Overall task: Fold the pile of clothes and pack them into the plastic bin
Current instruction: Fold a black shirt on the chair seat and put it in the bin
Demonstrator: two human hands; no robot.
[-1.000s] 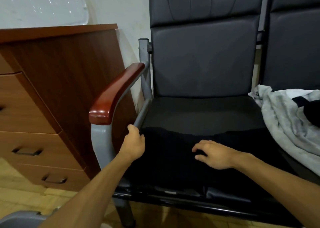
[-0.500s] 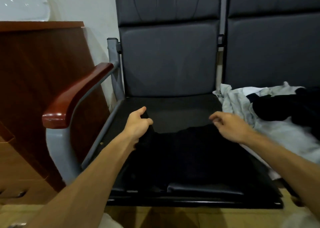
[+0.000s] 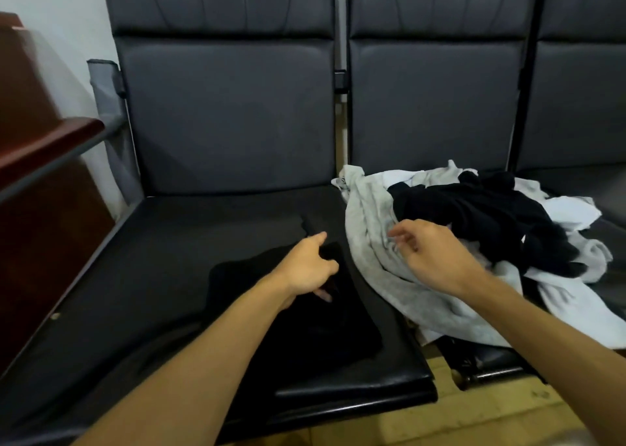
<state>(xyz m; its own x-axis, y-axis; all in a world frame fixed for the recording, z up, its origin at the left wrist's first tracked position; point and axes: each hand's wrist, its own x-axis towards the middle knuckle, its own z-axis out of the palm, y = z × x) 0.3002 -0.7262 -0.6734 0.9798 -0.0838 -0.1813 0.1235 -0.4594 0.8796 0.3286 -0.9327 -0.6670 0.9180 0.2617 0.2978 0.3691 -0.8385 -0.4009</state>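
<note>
Head view, from my remote station: I see a row of 3 dark padded seats, and the clothes are split across 2 of them. On the left seat (image 3: 203, 229) lies a black garment (image 3: 335, 330), partly folded and flat, toward the seat's near right corner. The left hand (image 3: 305, 269) sits on top of its far edge, thumb sticking out toward the backrest, the other fingers (image 3: 324, 296) curled down against the cloth. I cannot tell whether they pinch the fabric or only rest on it, since the hand is blurred. On the middle seat (image 3: 491, 357) sits the unfolded pile of clothes (image 3: 440, 208): a grey garment (image 3: 369, 242) draped over the seat's left edge and touching the left seat, a crumpled black piece (image 3: 491, 215) on top of it, and a white piece (image 3: 569, 208) at the far right of the heap. The right hand (image 3: 437, 256) hangs just above the grey garment, palm down, fingers loosely bent and apart, with nothing held in them; the fingertips (image 3: 396, 234) are close to the grey cloth, though I cannot tell if they touch. At the left, a reddish wooden armrest (image 3: 50, 141) on a grey metal frame stands beside a brown wooden cabinet (image 3: 34, 242). Yellowish flooring (image 3: 474, 411) shows under the near edge of the seats.
</note>
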